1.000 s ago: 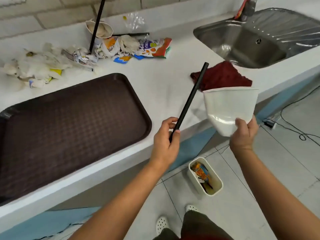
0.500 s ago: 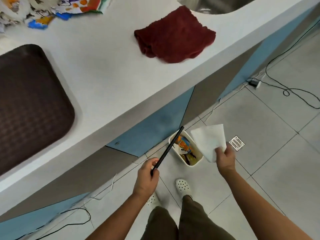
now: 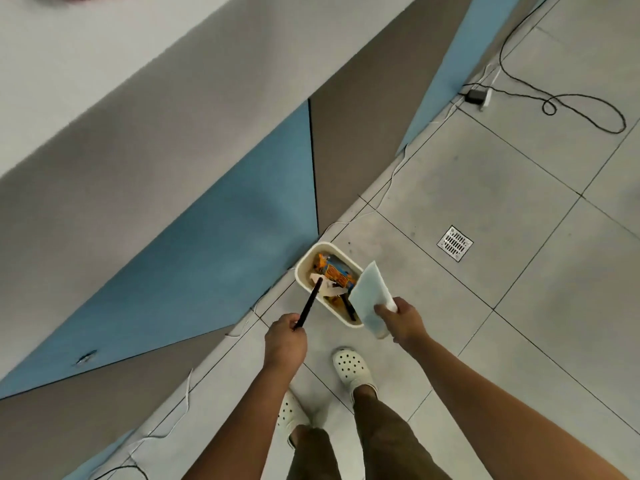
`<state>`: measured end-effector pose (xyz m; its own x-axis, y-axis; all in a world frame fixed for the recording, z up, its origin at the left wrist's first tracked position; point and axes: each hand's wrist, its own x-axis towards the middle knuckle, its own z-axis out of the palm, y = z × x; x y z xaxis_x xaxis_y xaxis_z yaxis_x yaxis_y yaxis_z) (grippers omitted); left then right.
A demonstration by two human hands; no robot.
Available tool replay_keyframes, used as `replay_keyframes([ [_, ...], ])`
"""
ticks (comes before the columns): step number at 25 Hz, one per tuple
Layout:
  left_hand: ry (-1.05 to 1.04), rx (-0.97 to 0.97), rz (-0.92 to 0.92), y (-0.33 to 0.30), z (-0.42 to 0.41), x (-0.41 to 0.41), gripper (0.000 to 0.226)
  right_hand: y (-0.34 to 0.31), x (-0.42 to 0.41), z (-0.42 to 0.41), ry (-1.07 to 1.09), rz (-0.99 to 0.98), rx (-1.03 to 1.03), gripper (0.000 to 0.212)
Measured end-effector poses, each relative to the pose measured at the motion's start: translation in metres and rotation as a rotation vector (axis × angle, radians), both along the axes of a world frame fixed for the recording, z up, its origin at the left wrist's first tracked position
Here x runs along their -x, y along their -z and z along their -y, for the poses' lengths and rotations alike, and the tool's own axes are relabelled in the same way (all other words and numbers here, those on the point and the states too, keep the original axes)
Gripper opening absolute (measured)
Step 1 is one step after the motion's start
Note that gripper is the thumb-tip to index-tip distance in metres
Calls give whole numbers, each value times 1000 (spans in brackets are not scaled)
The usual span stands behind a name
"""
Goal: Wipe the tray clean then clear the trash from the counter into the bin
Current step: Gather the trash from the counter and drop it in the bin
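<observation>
Now binning trash: left hand fingers pinch straw, right hand fingers grip cup, both over bin; next, let go.

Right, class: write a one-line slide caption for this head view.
Left hand holds black plastic straw, right hand flattened white paper cup, over small cream bin.

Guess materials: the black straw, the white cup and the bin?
Black straw, gripped by the left hand: likely matte plastic; thin, rigid, no shine. White cup, pinched by the right hand: probably thin plastic or coated paper; squashed flat, faintly glossy. Bin: looks like moulded cream plastic; smooth rounded rim, even colour.
</observation>
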<state>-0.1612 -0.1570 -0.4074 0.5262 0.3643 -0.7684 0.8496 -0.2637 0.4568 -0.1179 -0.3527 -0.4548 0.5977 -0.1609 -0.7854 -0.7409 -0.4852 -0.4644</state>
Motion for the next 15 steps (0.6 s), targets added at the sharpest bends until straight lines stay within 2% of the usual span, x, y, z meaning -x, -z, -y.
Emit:
replay_keyframes([
  [9, -63, 118, -81, 82, 18, -19, 34, 87, -25, -10, -113, -71, 16, 50],
  [13, -28, -1, -90, 103, 23, -40, 37, 100, -46, -26, -163, -53, -67, 52],
  [15, -68, 125, -79, 109, 26, -52, 38, 102, -50, -27, -214, -11, -75, 51],
])
